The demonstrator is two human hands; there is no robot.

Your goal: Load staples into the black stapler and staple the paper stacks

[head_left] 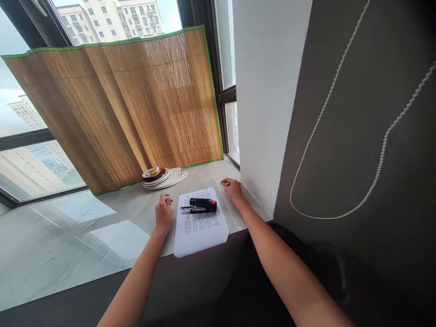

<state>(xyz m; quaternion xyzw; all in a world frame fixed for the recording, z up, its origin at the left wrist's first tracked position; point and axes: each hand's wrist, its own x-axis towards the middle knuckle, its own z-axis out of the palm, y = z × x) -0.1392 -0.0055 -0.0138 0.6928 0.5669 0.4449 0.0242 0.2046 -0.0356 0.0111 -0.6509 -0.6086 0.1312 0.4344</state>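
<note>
A black stapler (pixel 204 205) with a red-orange mark lies on its side on printed white paper (pixel 200 240), whose near edge reaches past the front of the sill. My left hand (pixel 164 210) rests on the sill just left of the paper, its fingers loosely curled, apart from the stapler. To the right of the paper is my right hand (pixel 233 188), with thumb and fingers drawn together; whether something tiny sits at the fingertips is too small to tell. Neither hand touches the stapler.
Stacked plates (pixel 156 178) on a white oval platter (pixel 177 178) stand behind the paper by a bamboo blind (pixel 136 109). A white wall corner (pixel 265 100) rises at the right, with a beaded cord (pixel 318 118) beyond it. The grey sill (pixel 61 245) extends left.
</note>
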